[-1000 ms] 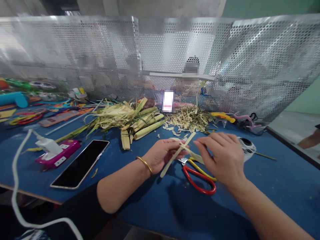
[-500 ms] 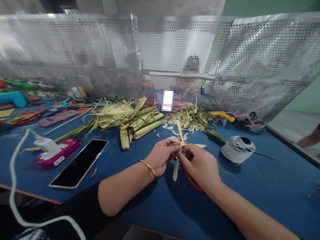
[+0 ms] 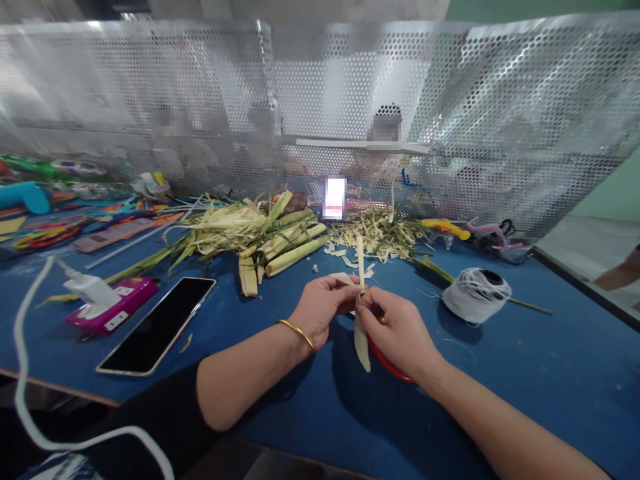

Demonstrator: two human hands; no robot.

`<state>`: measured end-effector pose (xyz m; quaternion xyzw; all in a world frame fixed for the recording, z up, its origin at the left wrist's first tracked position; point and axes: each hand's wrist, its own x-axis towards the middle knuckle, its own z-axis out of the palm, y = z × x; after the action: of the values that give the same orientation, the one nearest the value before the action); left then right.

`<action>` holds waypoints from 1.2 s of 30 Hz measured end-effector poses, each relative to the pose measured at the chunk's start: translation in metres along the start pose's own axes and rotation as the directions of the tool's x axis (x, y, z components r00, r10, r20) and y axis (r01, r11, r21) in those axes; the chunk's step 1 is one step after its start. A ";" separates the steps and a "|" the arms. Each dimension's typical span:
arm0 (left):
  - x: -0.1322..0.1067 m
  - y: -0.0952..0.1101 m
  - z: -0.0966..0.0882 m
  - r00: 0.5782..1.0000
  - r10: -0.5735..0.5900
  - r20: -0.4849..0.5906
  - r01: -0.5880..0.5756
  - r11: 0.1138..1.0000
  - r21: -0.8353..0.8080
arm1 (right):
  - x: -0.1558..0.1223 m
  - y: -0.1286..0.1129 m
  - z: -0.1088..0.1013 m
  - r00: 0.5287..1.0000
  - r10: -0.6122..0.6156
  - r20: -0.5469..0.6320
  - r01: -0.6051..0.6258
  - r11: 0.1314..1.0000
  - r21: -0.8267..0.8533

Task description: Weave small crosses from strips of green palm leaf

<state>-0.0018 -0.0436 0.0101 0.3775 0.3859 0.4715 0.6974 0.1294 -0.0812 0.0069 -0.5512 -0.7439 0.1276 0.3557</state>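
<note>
My left hand [image 3: 323, 307] and my right hand [image 3: 397, 328] meet over the blue table [image 3: 525, 373], both pinched on a pale palm-leaf strip [image 3: 361, 333]. The strip stands almost upright, its top end poking above the fingers and its lower end hanging below them. A gold bangle circles my left wrist. Red-handled scissors [image 3: 385, 360] lie on the table under my right hand, mostly hidden by it.
A heap of green and yellow leaf stalks [image 3: 260, 237] and trimmings [image 3: 380, 233] lies at the back. A spool of white thread [image 3: 477, 293] sits to the right. A phone [image 3: 157, 323] and a pink charger block [image 3: 107, 303] lie left. Perforated metal screens stand behind.
My right hand has closed in on the left and taken hold of the strip. The strip has turned from slanted to nearly upright. The thread spool, earlier hidden by my right hand, now shows.
</note>
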 end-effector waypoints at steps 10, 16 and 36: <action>-0.004 0.006 -0.002 0.976 -0.094 0.198 0.045 0.970 0.239 | 0.019 0.016 -0.038 0.983 -0.114 -0.143 0.098 0.989 -0.114; -0.009 0.005 0.002 0.952 -0.041 0.303 -0.074 0.931 0.357 | 0.020 0.017 -0.025 0.999 0.006 0.039 -0.011 0.992 0.128; -0.009 0.007 0.003 0.960 -0.072 0.271 -0.030 0.935 0.353 | 0.017 0.005 -0.020 0.960 0.280 0.025 -0.254 0.825 0.504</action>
<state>-0.0040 -0.0508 0.0192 0.5552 0.3662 0.3289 0.6705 0.1441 -0.0679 0.0245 -0.5412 -0.5912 0.3513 0.4839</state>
